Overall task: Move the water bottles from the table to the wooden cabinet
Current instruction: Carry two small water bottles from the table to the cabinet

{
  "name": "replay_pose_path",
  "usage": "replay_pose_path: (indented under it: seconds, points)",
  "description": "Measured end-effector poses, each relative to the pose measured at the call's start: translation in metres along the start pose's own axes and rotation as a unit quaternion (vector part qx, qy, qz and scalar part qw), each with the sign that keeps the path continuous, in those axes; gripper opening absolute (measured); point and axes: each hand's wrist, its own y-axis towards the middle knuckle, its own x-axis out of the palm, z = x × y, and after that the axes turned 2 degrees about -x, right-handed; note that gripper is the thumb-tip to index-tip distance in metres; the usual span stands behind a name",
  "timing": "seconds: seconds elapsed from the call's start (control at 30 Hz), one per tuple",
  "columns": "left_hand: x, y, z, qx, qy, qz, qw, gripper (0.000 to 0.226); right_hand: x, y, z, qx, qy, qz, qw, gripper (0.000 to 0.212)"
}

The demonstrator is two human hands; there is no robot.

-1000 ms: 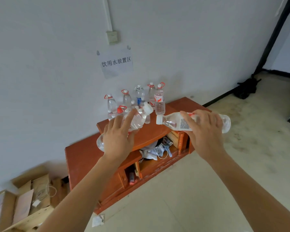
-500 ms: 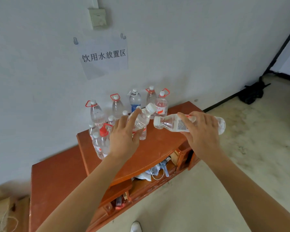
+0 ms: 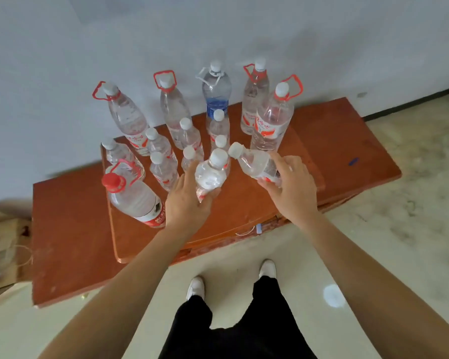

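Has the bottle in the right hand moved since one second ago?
Yes. The bottle in the right hand has swung from level toward upright, nearer the cabinet top.

The reddish wooden cabinet point(image 3: 335, 141) stands on the pale floor point(image 3: 412, 229) against the wall. On its raised middle top, tall red-handled bottles point(image 3: 126, 117) and a blue-labelled bottle point(image 3: 215, 99) stand upright along the back, small white-capped bottles point(image 3: 163, 172) cluster before them, and a large red-capped bottle point(image 3: 135, 198) stands at the front left. A small blue mark point(image 3: 353, 161) shows on its right side
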Motion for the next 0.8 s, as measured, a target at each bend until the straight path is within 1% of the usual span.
replay_pose_path:
  seconds: [0.13, 0.23, 0.37, 0.5, 0.6, 0.67, 0.8]
  points:
    - [0.038, 0.002, -0.009, -0.114, 0.006, -0.015, 0.993, 0.077, 0.049, 0.033, 0.023, -0.022, 0.074, -0.076, 0.994, 0.070]
    - [0.061, 0.012, -0.019, -0.154, 0.006, -0.021, 0.988, 0.074, 0.079, 0.050, 0.031, -0.017, 0.129, -0.101, 0.986, 0.068]
    - [0.084, 0.018, -0.032, -0.172, -0.041, 0.008, 0.984, 0.068, 0.115, 0.061, 0.033, 0.008, 0.204, -0.116, 0.972, 0.068]
    - [0.102, 0.019, -0.050, -0.187, -0.094, 0.016, 0.978, 0.070, 0.143, 0.052, 0.037, 0.058, 0.266, -0.119, 0.955, 0.073]
    - [0.109, 0.013, -0.064, -0.170, -0.098, 0.020, 0.980, 0.067, 0.157, 0.034, 0.045, 0.077, 0.272, -0.129, 0.950, 0.068]
    - [0.112, 0.010, -0.070, -0.153, -0.093, 0.025, 0.984, 0.068, 0.161, 0.025, 0.048, 0.074, 0.270, -0.119, 0.952, 0.065]
    - [0.113, 0.013, -0.080, -0.130, -0.096, -0.008, 0.987, 0.072, 0.165, 0.029, 0.046, 0.070, 0.260, -0.107, 0.957, 0.069]
